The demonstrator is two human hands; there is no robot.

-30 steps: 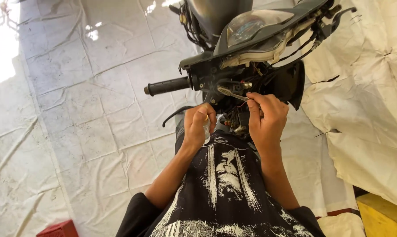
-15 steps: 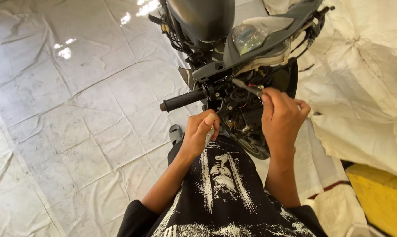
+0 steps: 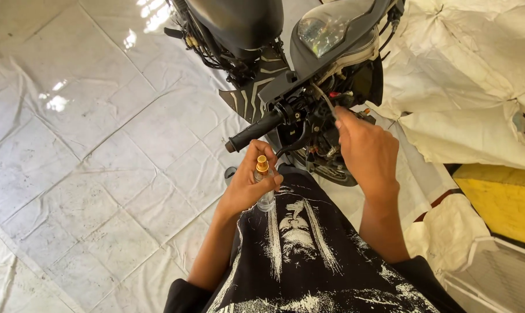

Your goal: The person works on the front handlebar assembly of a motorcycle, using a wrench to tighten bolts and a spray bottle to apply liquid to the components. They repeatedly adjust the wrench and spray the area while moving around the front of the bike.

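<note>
Right hand (image 3: 367, 153) is covering whatever its fingertips are gripping at the wiring (image 3: 332, 107); can't tell what. Left hand (image 3: 248, 185) is hiding most of the small bottle (image 3: 263, 174), only the gold cap and clear base showing. Motorcycle (image 3: 262, 35) is running off the top edge. Yellow block (image 3: 500, 203) is getting cut by the right edge.

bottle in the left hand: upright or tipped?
Roughly upright. The small clear bottle sits in the left hand with its gold nozzle pointing up toward the black handlebar grip. How full it is cannot be told.
</note>
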